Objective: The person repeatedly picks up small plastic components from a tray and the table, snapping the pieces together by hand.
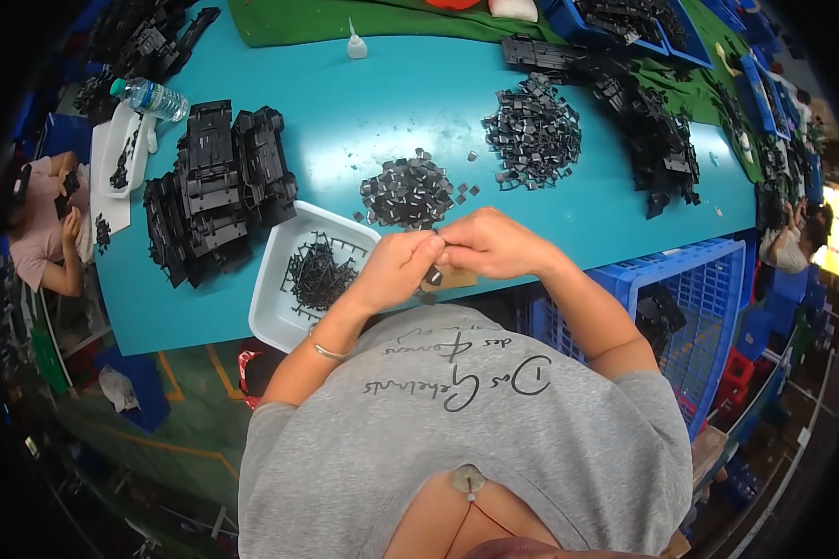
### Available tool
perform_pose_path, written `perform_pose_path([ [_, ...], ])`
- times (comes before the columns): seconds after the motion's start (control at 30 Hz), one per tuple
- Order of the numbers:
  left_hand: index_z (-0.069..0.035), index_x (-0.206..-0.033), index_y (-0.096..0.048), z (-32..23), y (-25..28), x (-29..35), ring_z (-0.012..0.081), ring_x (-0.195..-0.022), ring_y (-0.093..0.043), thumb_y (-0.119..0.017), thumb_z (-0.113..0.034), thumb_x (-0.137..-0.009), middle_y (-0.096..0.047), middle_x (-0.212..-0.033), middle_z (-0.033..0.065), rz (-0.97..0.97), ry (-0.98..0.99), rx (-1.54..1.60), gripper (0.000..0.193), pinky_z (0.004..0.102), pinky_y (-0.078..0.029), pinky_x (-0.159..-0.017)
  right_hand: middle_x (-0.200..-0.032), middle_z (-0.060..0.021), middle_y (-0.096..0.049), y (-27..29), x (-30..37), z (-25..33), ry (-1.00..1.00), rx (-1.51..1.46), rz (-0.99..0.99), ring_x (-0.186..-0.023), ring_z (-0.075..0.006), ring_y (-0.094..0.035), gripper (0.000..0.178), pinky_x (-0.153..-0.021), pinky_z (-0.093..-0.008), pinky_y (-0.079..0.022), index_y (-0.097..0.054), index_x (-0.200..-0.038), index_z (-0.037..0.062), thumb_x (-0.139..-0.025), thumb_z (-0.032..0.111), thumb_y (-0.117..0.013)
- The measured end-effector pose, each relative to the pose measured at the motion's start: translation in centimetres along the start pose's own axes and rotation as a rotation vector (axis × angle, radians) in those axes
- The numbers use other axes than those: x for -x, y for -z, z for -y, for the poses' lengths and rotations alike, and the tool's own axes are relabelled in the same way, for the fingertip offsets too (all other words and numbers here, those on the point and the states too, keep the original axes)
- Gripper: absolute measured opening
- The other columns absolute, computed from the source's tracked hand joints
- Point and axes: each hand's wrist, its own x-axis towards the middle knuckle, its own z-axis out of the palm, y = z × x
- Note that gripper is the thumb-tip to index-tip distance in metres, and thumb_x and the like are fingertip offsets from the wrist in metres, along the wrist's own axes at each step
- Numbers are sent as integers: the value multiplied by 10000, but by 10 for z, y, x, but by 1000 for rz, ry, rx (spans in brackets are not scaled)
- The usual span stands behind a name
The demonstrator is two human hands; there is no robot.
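My left hand (396, 267) and my right hand (490, 244) meet at the table's near edge, fingers closed and pinched together. Between them is a small black plastic part (433, 276), partly hidden by the fingers; its exact kind I cannot make out. Just beyond my hands lies a pile of small dark clip-like pieces (406, 191). Beside my left forearm stands a white tray (263, 296) holding thin black plastic pieces (321, 272). Under my right hand a tan block or pad (459, 278) shows at the table edge.
A second pile of small dark pieces (532, 132) lies farther right. Black moulded housings (216, 191) are stacked left, with more parts (651, 140) at right. A bottle (151, 99) and a small white dropper bottle (356, 44) stand farther back. A blue crate (690, 270) is beside my right arm.
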Motion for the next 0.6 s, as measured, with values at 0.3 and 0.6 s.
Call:
perform_pose_path([
  [0.3,-142,-578,-303,10,48,9,89,-400,-286,-394,-240,-912,-331,-483,-26,-276,-300,1612,360,216,-270,-405,-542,-9,-375,-26,7,-4,399,-1909,-455,-475,-126,-285,248,-462,-264,-258,-391,-608,77,-849,129,-416],
  [0.6,-78,-735,-485,23,13,1,33,-556,-424,-411,-318,-938,-459,-655,-44,-520,38,582,322,174,-342,-494,-778,-139,-599,-61,-41,-92,-387,119,-476,-737,-330,-580,210,-637,-414,-459,-639,-890,86,-843,252,-519],
])
